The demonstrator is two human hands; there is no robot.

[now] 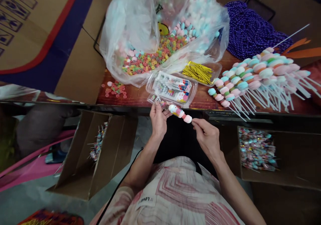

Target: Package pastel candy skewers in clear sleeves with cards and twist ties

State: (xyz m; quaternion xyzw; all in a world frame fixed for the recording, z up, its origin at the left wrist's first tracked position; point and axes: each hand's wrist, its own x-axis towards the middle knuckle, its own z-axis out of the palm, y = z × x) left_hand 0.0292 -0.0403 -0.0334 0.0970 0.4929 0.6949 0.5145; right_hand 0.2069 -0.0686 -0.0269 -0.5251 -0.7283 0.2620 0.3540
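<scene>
Between my two hands is a candy skewer [187, 118] of white and pink marshmallow pieces. Its far end lies inside a small clear printed plastic bag [154, 99], and its near end is outside. My left hand [158, 119] pinches the bag between thumb and fingers. The fingers of my right hand [207, 134] are closed at the skewer's near end, where the stick itself is mostly hidden. Just beyond the left hand, on the table edge, a clear tray [192, 94] carries a stack of printed bags [172, 86].
Bare candy skewers [250, 78] are piled at the table's right. Behind are gold twist ties [198, 73], a large plastic bag [130, 21] of candy rings and marshmallows, and purple cord [250, 27]. Cardboard boxes [116, 144] with wrapped skewers [258, 149] flank me below.
</scene>
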